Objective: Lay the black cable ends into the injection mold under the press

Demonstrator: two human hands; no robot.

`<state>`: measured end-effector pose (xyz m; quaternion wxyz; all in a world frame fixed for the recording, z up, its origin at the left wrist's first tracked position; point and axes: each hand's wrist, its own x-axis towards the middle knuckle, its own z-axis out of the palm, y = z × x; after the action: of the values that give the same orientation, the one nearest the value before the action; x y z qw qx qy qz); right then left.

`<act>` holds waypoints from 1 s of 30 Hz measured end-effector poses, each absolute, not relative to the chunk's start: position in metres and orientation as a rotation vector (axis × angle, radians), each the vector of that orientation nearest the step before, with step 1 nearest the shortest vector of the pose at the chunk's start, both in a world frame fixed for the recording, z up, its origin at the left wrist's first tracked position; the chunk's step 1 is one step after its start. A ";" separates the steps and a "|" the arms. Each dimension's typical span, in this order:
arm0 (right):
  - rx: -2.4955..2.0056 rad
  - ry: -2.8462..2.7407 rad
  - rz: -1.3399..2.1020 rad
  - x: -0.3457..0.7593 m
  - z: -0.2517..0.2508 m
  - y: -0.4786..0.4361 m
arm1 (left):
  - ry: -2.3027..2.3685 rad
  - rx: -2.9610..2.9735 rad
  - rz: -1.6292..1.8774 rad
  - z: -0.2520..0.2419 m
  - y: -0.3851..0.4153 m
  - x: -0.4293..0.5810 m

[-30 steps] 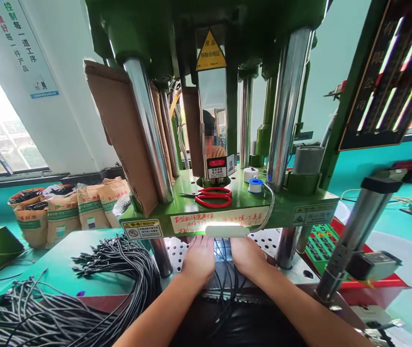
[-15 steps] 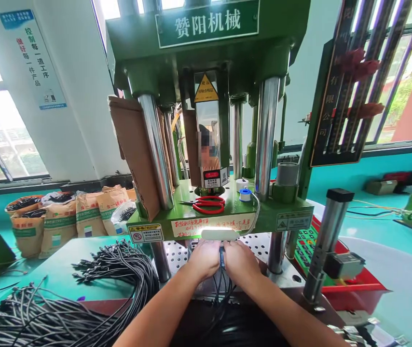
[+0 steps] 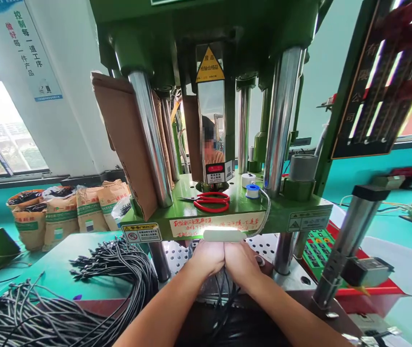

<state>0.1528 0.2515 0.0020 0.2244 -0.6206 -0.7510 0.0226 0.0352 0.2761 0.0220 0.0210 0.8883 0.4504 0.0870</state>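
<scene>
My left hand (image 3: 206, 260) and my right hand (image 3: 240, 262) are pressed side by side under the lit front edge of the green press platen (image 3: 227, 212). Both reach onto the mould area, where several black cables (image 3: 224, 289) run down from under my palms toward me. My fingertips are hidden under the platen, so what they grip is not visible. A small white lamp (image 3: 224, 235) glows just above my knuckles.
Red scissors (image 3: 209, 201) and tape rolls (image 3: 252, 190) lie on the platen between chrome columns (image 3: 151, 140). Bundles of black cables (image 3: 64, 299) cover the table at left. A green keypad panel (image 3: 318, 246) and a metal cylinder (image 3: 347, 241) stand at right. Sacks (image 3: 61, 214) line the wall.
My hands, apart on the mould a second ago, have come together until they touch. The blue-tipped cable end seen between them half a second ago is now covered.
</scene>
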 end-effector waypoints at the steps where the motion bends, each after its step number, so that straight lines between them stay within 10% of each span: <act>1: -1.713 -2.105 0.056 0.152 0.002 0.250 | 1.396 2.755 0.272 0.021 0.277 0.035; 30: -1.588 -2.230 -0.043 0.159 0.004 0.244 | 1.913 2.527 0.447 0.019 0.235 0.030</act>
<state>0.1592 0.2444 0.0042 0.2005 -0.5682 -0.7979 -0.0154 0.0304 0.2351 0.0187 -0.0296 0.7891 0.5974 0.1397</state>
